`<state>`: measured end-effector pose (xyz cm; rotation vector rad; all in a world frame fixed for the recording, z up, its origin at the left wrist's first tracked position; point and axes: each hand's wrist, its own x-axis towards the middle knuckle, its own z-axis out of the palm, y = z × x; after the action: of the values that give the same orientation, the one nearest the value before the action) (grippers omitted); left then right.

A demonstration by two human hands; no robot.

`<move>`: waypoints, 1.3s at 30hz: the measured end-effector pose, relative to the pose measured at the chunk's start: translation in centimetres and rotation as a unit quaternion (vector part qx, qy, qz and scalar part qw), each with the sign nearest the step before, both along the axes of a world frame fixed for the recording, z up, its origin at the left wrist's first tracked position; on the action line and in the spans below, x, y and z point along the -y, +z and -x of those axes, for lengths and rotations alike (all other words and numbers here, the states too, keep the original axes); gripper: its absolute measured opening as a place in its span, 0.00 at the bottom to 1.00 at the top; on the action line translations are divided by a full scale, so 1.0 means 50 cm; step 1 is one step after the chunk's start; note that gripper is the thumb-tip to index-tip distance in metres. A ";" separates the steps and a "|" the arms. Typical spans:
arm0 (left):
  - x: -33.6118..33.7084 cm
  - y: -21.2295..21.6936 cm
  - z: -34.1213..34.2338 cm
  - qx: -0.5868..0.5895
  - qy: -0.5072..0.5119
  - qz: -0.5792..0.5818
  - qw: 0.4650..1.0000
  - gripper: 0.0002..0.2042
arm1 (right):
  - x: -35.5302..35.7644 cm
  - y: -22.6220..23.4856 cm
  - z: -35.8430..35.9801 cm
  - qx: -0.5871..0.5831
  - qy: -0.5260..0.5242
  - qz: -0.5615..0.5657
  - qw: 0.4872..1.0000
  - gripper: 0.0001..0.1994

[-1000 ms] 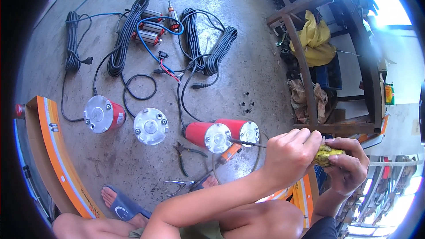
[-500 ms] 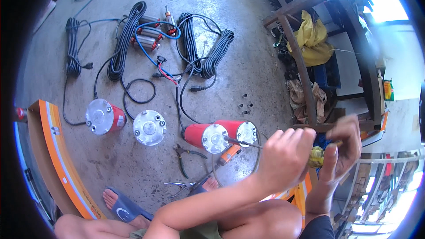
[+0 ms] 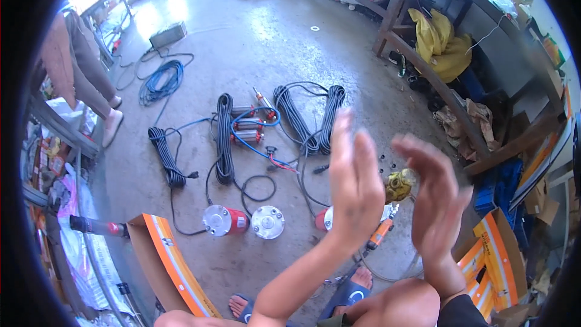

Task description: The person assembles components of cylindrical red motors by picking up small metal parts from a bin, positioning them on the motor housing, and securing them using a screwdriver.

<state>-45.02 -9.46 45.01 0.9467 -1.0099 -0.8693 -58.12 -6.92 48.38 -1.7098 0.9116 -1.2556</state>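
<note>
My left hand (image 3: 358, 191) is raised with its fingers stretched upward and nothing in its grasp. Opposite it, my right hand (image 3: 431, 200) has loosely curved fingers, somewhat blurred. A translucent yellow screwdriver handle (image 3: 398, 185) shows in the gap between the palms; whether a palm touches it I cannot tell, and its shaft is hidden. Behind my left wrist a red cylindrical motor housing (image 3: 321, 220) is mostly covered. To the left stand a red housing with a silver end cap (image 3: 225, 221) and another silver-capped one (image 3: 267, 223). An orange handheld power tool (image 3: 380, 234) lies below the hands.
Black cable coils (image 3: 224, 139) and several motor armatures (image 3: 248, 130) lie beyond the housings. An orange-edged cardboard box (image 3: 175, 266) is at left, another orange carton (image 3: 493, 266) at right. A wooden bench frame (image 3: 442, 88) borders the right; a person's legs (image 3: 88, 66) show far left.
The view has tilted up, showing more floor. My left hand has let go of the screwdriver shaft and straightened its fingers; my right fingers have come away from the handle.
</note>
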 end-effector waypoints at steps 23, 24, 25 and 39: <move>0.009 -0.019 0.041 -0.202 -0.111 -0.019 0.973 0.39 | 0.056 -0.028 -0.032 -0.052 0.088 0.028 0.994 0.41; 0.048 -0.035 0.012 -0.150 -0.072 -0.033 0.985 0.38 | 0.021 -0.026 -0.022 -0.049 0.106 0.052 0.992 0.43; 0.068 -0.049 0.001 -0.096 -0.030 -0.048 0.994 0.37 | 0.001 -0.028 -0.009 -0.045 0.127 0.075 0.988 0.44; -0.025 -0.037 0.033 -0.118 -0.014 0.061 0.991 0.41 | 0.093 -0.008 -0.057 -0.036 0.056 0.080 0.995 0.36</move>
<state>-46.66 -8.20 43.14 0.7098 -0.8625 -0.9100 -55.29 -11.57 47.99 -1.9143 0.7627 -1.2271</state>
